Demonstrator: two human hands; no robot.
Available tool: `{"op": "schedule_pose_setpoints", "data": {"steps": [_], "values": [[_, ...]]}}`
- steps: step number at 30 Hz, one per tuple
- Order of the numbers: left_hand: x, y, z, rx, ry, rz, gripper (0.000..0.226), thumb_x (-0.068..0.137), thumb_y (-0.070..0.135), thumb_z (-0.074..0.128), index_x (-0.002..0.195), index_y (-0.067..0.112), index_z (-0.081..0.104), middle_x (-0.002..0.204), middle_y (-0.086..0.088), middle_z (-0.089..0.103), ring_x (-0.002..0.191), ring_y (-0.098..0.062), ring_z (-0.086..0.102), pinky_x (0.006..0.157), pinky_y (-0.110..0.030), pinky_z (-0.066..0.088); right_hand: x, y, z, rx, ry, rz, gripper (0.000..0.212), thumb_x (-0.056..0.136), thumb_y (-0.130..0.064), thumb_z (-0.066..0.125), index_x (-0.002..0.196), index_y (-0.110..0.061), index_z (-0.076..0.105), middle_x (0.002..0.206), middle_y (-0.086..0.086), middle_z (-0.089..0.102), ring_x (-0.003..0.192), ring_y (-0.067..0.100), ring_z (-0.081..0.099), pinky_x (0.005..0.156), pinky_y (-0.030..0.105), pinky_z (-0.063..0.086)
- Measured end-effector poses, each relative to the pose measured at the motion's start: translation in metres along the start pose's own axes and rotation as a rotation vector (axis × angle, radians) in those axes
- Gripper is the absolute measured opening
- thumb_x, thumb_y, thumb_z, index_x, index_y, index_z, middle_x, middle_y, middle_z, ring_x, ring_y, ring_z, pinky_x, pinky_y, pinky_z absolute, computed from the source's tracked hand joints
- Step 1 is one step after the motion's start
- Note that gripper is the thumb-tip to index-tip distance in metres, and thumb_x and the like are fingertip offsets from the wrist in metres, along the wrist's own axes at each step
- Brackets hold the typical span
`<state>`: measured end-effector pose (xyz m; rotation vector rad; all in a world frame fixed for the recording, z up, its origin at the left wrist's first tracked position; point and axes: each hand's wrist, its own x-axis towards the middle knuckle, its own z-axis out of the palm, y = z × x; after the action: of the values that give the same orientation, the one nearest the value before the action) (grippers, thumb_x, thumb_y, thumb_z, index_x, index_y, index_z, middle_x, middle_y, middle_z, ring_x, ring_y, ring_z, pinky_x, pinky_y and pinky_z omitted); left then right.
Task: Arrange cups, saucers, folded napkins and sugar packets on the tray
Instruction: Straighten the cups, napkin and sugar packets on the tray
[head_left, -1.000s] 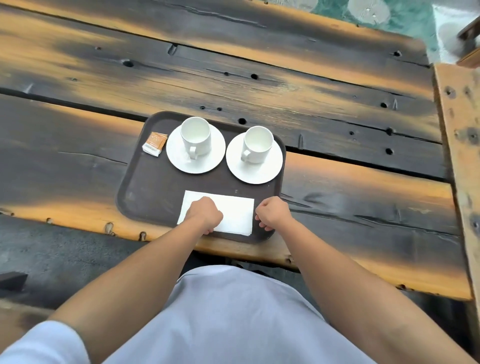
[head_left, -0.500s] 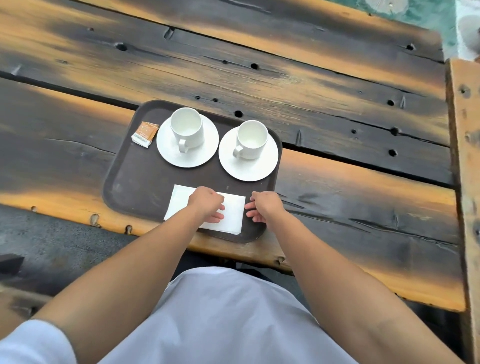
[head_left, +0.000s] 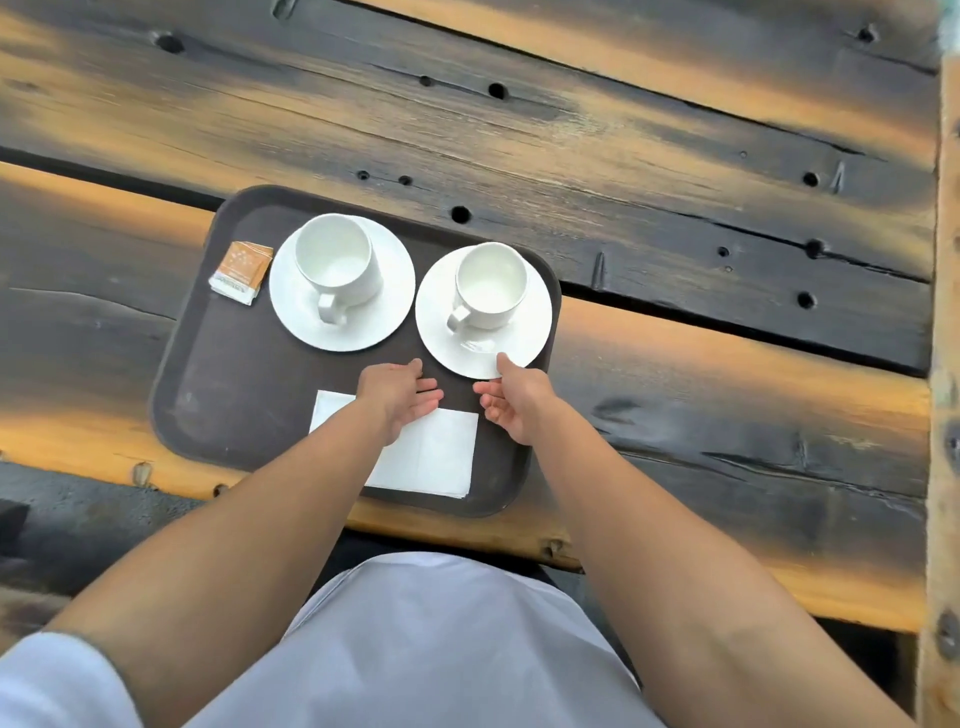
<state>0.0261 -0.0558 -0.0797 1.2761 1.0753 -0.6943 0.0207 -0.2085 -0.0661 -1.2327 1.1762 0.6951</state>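
Note:
A dark brown tray (head_left: 218, 395) lies on the wooden table. On it stand two white cups, the left cup (head_left: 337, 265) on its saucer (head_left: 296, 312) and the right cup (head_left: 491, 286) on its saucer (head_left: 530, 332). An orange sugar packet (head_left: 241, 271) lies at the tray's far left. A folded white napkin (head_left: 436, 457) lies at the tray's near edge. My left hand (head_left: 397, 397) hovers open above the napkin's far edge, palm facing right. My right hand (head_left: 511, 402) is open beside it, its thumb at the right saucer's near rim.
The table (head_left: 675, 218) is of dark and orange weathered planks with knot holes and gaps. A wooden post (head_left: 943, 364) runs along the right edge. The tray's near rim lies close to the table's front edge.
Both hands have let go of the napkin, opened, and moved forward toward the saucers. The napkin lies flat where it was.

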Motion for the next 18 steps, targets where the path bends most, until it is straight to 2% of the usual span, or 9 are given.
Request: {"op": "schedule_pose_setpoints", "data": {"steps": [3,6,10,13,15,18], "values": [[0.010,0.003,0.000,0.034,0.027,-0.024,0.017,0.103,0.019,0.054,0.104,0.002,0.056,0.093,-0.017,0.070,0.078,-0.026,0.072,0.070,-0.033,0.060,0.009,-0.001,0.001,0.021,0.009,0.013,0.033,0.105,-0.027,0.042,0.111,0.003,0.054,0.073,0.013,0.067,0.047,0.015,0.049,0.038,0.022,0.038],[0.015,0.005,0.002,0.059,0.053,-0.023,0.017,0.103,0.017,0.054,0.098,0.002,0.057,0.089,-0.016,0.070,0.074,-0.025,0.072,0.067,-0.031,0.059,0.010,0.003,-0.002,0.080,-0.012,0.025,0.037,0.105,-0.028,0.041,0.121,0.004,0.052,0.076,0.014,0.069,0.050,0.015,0.056,0.042,0.022,0.046],[0.017,0.003,0.001,0.051,0.042,-0.020,0.017,0.102,0.017,0.055,0.106,0.001,0.057,0.091,-0.017,0.071,0.074,-0.025,0.073,0.068,-0.032,0.061,0.005,0.008,-0.001,0.111,-0.039,-0.007,0.033,0.106,-0.028,0.040,0.128,-0.004,0.045,0.080,0.016,0.070,0.060,0.019,0.066,0.051,0.025,0.054],[0.014,0.002,-0.001,0.014,0.018,-0.023,0.022,0.102,0.018,0.056,0.112,-0.001,0.058,0.094,-0.017,0.072,0.079,-0.025,0.074,0.069,-0.032,0.061,0.003,0.006,0.000,0.121,-0.052,-0.021,0.033,0.107,-0.026,0.038,0.129,-0.002,0.044,0.080,0.017,0.069,0.065,0.022,0.067,0.057,0.026,0.057],[0.011,0.002,-0.005,-0.067,-0.021,-0.049,0.022,0.101,0.019,0.058,0.109,-0.001,0.060,0.099,-0.016,0.072,0.083,-0.024,0.074,0.069,-0.031,0.060,0.002,0.005,0.001,0.122,-0.061,-0.027,0.034,0.107,-0.024,0.038,0.128,0.001,0.045,0.080,0.018,0.068,0.067,0.022,0.067,0.060,0.027,0.058],[0.010,0.005,-0.015,-0.335,-0.060,-0.060,0.021,0.099,0.018,0.062,0.110,0.001,0.059,0.107,-0.015,0.071,0.086,-0.023,0.074,0.070,-0.030,0.059,0.003,0.004,0.004,0.106,-0.059,-0.044,0.034,0.107,-0.023,0.037,0.127,0.004,0.045,0.079,0.018,0.066,0.067,0.022,0.066,0.062,0.027,0.058]]}}
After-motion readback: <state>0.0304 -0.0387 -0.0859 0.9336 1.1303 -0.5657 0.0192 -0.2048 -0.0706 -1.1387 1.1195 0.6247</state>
